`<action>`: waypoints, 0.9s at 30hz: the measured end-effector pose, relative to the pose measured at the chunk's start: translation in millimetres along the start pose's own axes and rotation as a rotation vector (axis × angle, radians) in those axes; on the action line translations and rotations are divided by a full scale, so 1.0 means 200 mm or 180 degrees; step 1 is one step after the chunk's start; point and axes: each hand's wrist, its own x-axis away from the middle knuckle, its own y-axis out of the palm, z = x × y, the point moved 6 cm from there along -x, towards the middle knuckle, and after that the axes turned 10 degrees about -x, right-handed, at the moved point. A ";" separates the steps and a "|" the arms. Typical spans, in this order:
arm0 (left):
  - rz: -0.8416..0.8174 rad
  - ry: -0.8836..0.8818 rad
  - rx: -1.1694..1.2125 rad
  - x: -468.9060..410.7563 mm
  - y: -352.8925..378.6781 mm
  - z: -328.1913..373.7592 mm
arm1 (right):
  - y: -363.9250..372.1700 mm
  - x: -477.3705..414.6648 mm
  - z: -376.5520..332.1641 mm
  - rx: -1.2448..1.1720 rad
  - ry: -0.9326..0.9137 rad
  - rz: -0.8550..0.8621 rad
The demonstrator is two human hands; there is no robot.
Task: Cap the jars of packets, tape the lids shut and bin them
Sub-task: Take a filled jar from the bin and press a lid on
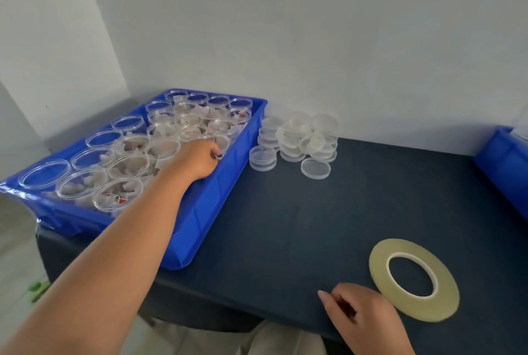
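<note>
Left hand (pixel 197 159), centre-left, curled at a jar (pixel 223 140) in the tray (pixel 200 226), presumably fetching it; grip unconfirmed. Right hand (pixel 363 312) loose, empty, beside tape (pixel 381 272).

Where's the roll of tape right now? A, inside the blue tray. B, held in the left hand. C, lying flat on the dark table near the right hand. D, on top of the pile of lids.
C: the tape roll lies flat on the dark table, right beside the right hand.
</note>
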 end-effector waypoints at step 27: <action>0.0549 0.2705 0.1031 1.05 0.28 0.99 | -0.09 -0.01 0.06 -0.1657 0.0987 0.0488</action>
